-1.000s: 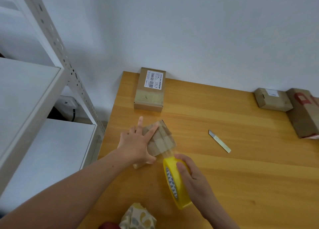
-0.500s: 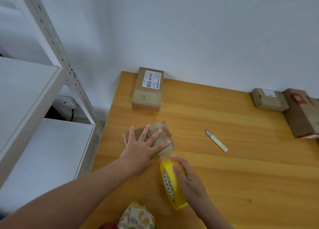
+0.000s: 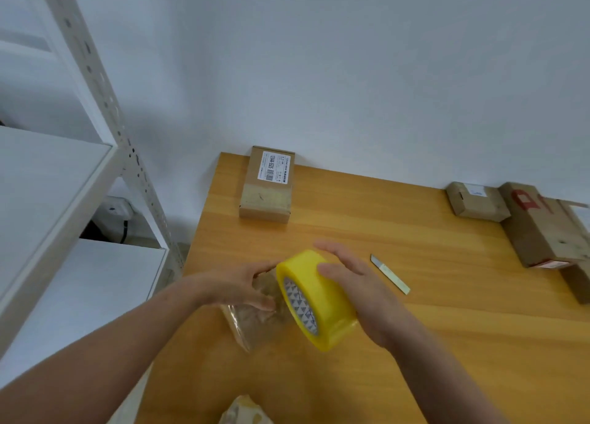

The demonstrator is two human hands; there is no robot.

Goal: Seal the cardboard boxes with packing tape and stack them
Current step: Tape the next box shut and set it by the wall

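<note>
A small cardboard box (image 3: 252, 323) wrapped in clear tape is tilted at the table's near left edge. My left hand (image 3: 236, 284) grips its upper part, fingers curled round it. My right hand (image 3: 354, 284) holds a yellow roll of packing tape (image 3: 314, 299) over the box, fingers wrapped across the roll's outer face. The roll hides much of the box. A labelled cardboard box (image 3: 267, 185) lies flat at the table's far left corner. Two more cardboard boxes, a small one (image 3: 477, 201) and a longer one with red print (image 3: 542, 229), sit at the far right.
A small cutter blade (image 3: 389, 273) lies on the wooden table (image 3: 447, 328) right of my hands. White metal shelving (image 3: 57, 200) stands close to the table's left side. A patterned object (image 3: 244, 412) pokes in at the bottom edge. The wall runs behind the table.
My right hand has lifted the tape roll up and over the box. My left hand went from pressing flat on the box to gripping it, and the box has tilted toward me.
</note>
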